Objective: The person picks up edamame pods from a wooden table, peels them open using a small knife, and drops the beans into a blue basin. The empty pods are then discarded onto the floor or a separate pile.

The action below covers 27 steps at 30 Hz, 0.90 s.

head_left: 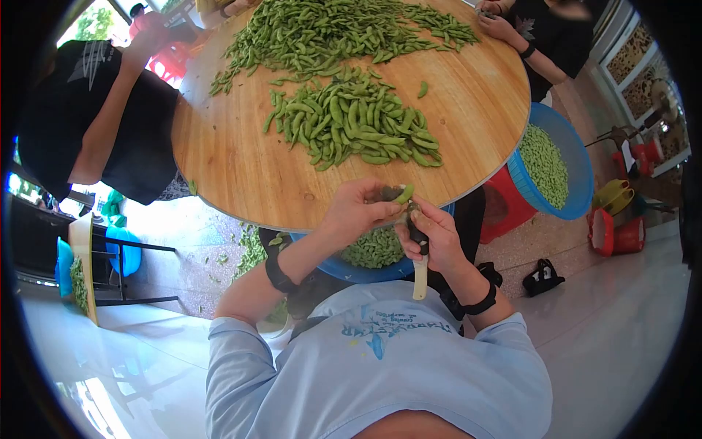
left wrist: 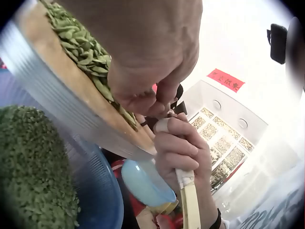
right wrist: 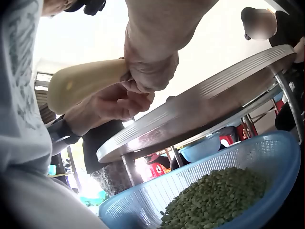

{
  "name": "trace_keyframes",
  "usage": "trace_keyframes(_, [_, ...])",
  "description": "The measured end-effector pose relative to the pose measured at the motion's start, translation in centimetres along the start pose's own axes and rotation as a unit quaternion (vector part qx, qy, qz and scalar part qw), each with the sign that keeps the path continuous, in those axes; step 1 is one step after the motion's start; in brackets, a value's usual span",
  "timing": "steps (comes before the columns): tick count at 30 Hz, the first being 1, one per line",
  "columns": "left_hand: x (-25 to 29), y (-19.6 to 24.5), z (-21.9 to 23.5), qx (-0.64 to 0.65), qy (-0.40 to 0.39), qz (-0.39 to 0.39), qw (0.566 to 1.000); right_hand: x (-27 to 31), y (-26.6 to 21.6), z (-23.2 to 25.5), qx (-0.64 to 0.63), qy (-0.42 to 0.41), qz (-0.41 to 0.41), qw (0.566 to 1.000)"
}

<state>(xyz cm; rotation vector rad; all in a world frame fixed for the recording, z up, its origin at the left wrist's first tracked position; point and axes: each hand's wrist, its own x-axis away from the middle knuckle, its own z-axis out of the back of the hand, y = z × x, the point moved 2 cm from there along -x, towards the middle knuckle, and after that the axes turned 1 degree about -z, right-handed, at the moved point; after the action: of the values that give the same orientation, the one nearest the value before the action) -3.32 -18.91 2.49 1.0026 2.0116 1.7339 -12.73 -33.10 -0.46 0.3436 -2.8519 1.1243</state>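
Note:
Over the near edge of the round wooden table [head_left: 219, 168], my left hand [head_left: 360, 212] pinches a green soybean pod [head_left: 404, 194] between thumb and fingers. My right hand [head_left: 437, 233] is curled round a tool with a long cream handle [head_left: 420, 279], which points back toward my body. White wrapping [left wrist: 185, 177] covers part of that handle in the left wrist view; the tool's working end is hidden among the fingers. Both hands meet at the pod. Below them stands a blue basket [right wrist: 138, 202] holding shelled green beans [right wrist: 214, 198].
A small heap of pods [head_left: 351, 121] lies just ahead, with a bigger pile [head_left: 314, 33] behind it. At the right, a blue basin [head_left: 583, 175] of shelled beans stands beside a red stool [head_left: 504, 208]. Other people sit round the table. Pods litter the floor at left.

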Motion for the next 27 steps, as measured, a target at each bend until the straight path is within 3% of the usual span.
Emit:
trace_keyframes(7, [1.4, -0.6, 1.2, -0.038, 0.014, 0.000, 0.999, -0.5, 0.6, -1.0, 0.025, -0.003, 0.003, 1.000])
trace_keyframes(10, [1.7, -1.0, 1.5, -0.059, 0.020, -0.037, 0.997, -0.5, 0.8, -1.0, 0.048, 0.003, 0.006, 0.999])
trace_keyframes(13, [1.7, -1.8, 2.3, -0.018, 0.009, -0.072, 0.997, -0.6, 0.6, -1.4, 0.067, 0.006, 0.002, 0.998])
trace_keyframes(16, [1.7, -2.1, 3.1, 0.006, -0.044, -0.041, 0.998, -0.8, 0.9, -0.9, 0.024, -0.021, -0.016, 0.999])
trace_keyframes(18, [1.7, -2.6, 3.1, 0.209, -0.112, 0.037, 0.971, -0.9, 0.9, -0.8, -0.002, -0.058, -0.024, 0.998])
trace_keyframes(22, [2.4, -2.7, 2.8, 0.328, -0.157, 0.081, 0.928, -0.8, 1.3, -0.9, -0.119, -0.129, -0.078, 0.981])
trace_keyframes(24, [2.6, -2.4, 2.7, 0.275, -0.131, 0.082, 0.949, -0.9, 1.4, -0.9, -0.152, -0.150, -0.096, 0.972])
trace_keyframes(25, [2.6, -2.5, 2.5, 0.275, -0.130, 0.082, 0.949, -1.0, 1.5, -0.7, -0.140, -0.088, -0.087, 0.982])
trace_keyframes(26, [2.4, -2.3, 2.6, 0.030, -0.065, -0.059, 0.996, -1.1, 1.7, -0.6, -0.128, -0.025, -0.078, 0.988])
trace_keyframes(27, [2.6, -1.7, 2.6, -0.218, 0.006, -0.197, 0.956, -1.1, 1.8, -0.8, -0.129, -0.026, -0.078, 0.988])
